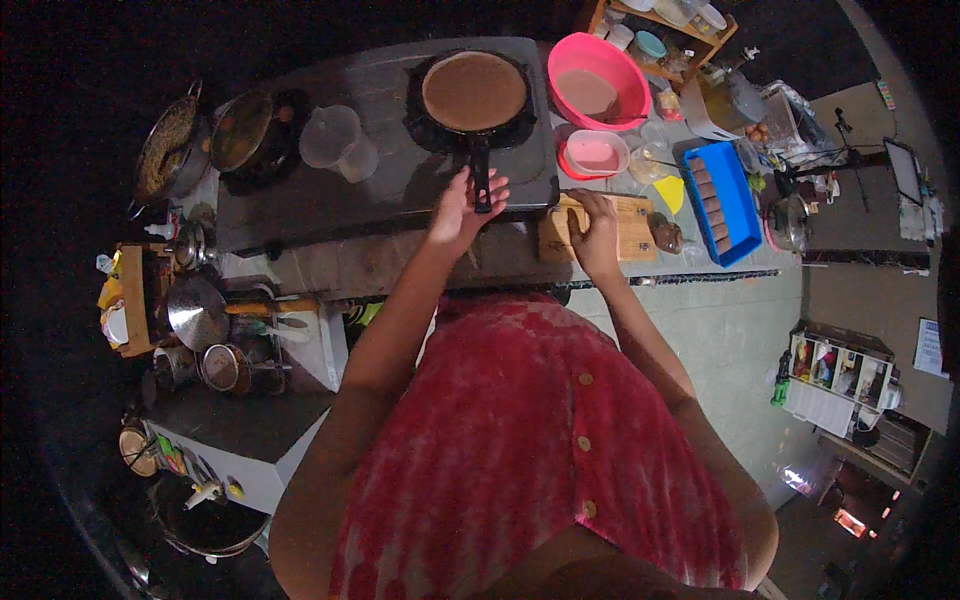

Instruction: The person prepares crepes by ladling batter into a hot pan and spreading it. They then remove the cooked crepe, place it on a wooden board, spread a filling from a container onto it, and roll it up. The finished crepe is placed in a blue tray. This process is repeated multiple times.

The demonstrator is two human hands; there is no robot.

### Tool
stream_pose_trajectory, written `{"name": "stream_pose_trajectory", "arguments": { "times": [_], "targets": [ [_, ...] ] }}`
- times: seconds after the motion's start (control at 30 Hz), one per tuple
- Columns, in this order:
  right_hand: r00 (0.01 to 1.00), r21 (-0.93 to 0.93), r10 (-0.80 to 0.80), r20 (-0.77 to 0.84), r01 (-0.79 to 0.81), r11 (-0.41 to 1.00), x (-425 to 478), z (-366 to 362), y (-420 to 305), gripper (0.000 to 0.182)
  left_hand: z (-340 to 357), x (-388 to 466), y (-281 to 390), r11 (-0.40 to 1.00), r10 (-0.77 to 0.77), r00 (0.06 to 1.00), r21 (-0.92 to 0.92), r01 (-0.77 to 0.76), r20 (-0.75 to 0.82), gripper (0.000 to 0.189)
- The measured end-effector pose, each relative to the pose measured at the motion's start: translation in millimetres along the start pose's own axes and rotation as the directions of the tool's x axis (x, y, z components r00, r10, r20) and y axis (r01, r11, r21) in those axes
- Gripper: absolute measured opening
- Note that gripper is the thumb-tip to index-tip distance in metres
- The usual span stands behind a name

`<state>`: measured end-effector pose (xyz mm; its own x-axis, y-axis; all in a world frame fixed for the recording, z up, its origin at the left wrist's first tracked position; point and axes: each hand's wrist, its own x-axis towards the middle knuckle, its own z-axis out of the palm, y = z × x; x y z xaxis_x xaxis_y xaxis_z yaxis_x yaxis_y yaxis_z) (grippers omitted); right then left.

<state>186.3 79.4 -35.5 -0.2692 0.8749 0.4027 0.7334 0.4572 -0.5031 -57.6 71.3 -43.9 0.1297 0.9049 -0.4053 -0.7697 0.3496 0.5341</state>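
A frying pan (474, 91) with a round brown crepe-like layer of batter sits on the stove burner, its black handle (481, 176) pointing towards me. My left hand (466, 204) is at that handle, palm up and beneath it, with the fingers spread past its right side; it does not close around it. On the counter to the right lies a wooden board (636, 225) with small metal fittings. Over this board rests my right hand (598, 229), thumb apart from the fingers, fingertips near its far edge. Nothing shows in its grasp.
A pink basin (600, 81) with brown liquid stands right of the stove (382, 201), near a small plastic tub (598, 152). Farther right, a blue tray (739, 206) holds several brown rolls. A clear plastic jug (330, 136) and two filled pans (241, 133) (166, 154) are left.
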Motion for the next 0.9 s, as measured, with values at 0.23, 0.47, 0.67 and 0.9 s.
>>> {"name": "stream_pose_trajectory", "arguments": {
  "times": [0.23,0.47,0.67,0.9],
  "targets": [
    [0.956,-0.049,-0.13,0.262,0.148,0.988,24,26,-11,0.018,-2,19,3,0.995,-0.053,0.992,-0.073,0.062,0.119,0.029],
    [0.921,-0.326,0.075,0.381,0.058,0.943,6,59,8,0.015,2,23,-7,0.993,-0.048,0.999,-0.104,0.049,0.019,0.024],
    [0.949,-0.295,0.035,0.313,0.062,0.953,7,59,8,0.012,5,26,-7,0.994,-0.051,0.999,-0.101,0.051,0.001,0.02],
    [0.97,-0.294,-0.05,0.236,0.12,0.948,2,67,16,0.011,8,24,-5,0.994,-0.044,0.999,-0.102,0.045,0.01,0.02]
  ]
}}
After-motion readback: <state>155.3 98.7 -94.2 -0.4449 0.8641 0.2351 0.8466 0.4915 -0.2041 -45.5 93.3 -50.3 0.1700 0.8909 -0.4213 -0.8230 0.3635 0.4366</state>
